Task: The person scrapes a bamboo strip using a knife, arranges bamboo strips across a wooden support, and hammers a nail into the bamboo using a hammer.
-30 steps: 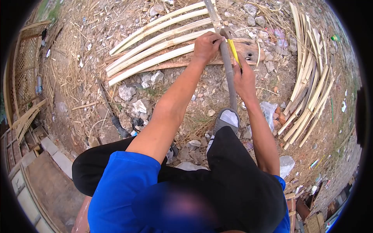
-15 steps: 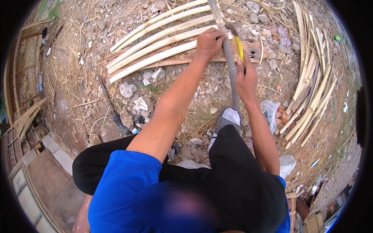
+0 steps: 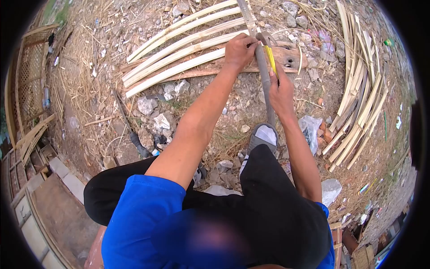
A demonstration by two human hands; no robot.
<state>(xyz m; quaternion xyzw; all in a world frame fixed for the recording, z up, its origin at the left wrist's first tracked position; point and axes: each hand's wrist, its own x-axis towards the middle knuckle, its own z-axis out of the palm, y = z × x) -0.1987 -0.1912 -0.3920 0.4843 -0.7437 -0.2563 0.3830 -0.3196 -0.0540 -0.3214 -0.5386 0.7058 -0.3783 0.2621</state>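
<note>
My left hand (image 3: pixel 239 50) is pinched at the edge of a long grey strip (image 3: pixel 263 76); what sits between its fingertips is too small to make out. My right hand (image 3: pixel 281 89) grips the yellow handle of a hammer (image 3: pixel 270 57), whose dark head is over the grey strip beside my left fingertips. The strip lies across the right ends of several pale wooden slats (image 3: pixel 179 69), and its near end reaches my foot. Beneath the slats lies a weathered brown board (image 3: pixel 282 57) with dark holes.
A loose pile of pale slats (image 3: pixel 358 98) lies on the right. A long blade with a dark handle (image 3: pixel 139 144) rests on the stony ground at the left. Clear plastic (image 3: pixel 310 130) and brick pieces are right of my foot (image 3: pixel 265 136). A lattice panel (image 3: pixel 31 80) stands far left.
The hammer rose slightly off the strip half a second ago and is now back down on it beside my left fingertips. My left hand has hardly moved.
</note>
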